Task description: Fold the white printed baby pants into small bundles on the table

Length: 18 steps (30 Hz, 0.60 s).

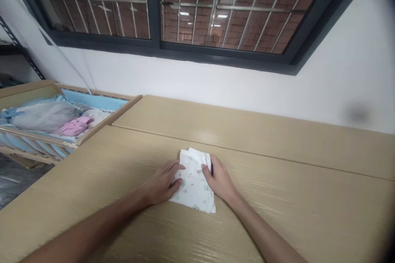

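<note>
A small folded white cloth (194, 185) with a print of little green and grey figures lies on the wooden tabletop (148, 230). It is in several layers, and their edges show at the top and along the right side. My left hand (165, 183) rests at the cloth's left edge, thumb and index finger apart with their tips on the fabric. On the other side, my right hand (219, 176) grips the right edge. Its thumb lies on top of the cloth, while its fingers are at the far side, partly hidden.
To the left stands a wooden crib (108, 127) with light blue lining. Inside are a pale, translucent bundle (46, 115) and a pink cloth (75, 126). A seam crosses the tabletop behind my hands. Beyond are a white wall (191, 78) and a dark-framed barred window (156, 8).
</note>
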Available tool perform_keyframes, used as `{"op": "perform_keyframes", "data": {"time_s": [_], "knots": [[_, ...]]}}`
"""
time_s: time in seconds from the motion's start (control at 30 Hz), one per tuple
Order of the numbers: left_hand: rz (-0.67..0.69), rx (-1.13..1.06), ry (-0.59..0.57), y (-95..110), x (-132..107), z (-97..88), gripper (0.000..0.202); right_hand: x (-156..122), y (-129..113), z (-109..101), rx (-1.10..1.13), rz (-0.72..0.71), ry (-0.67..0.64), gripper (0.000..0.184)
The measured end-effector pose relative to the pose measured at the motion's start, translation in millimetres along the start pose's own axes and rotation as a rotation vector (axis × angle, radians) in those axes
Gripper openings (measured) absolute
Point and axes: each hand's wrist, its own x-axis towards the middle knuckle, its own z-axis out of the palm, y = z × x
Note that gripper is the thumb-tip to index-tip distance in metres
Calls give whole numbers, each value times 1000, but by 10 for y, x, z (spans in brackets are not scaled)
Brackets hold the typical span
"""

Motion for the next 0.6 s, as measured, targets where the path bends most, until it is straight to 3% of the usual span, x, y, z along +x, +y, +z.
{"op": "perform_keyframes", "data": {"time_s": [0.6], "knots": [[11, -5, -5, -31, -5, 21, 35, -8, 2, 6, -12, -18, 13, 17]]}}
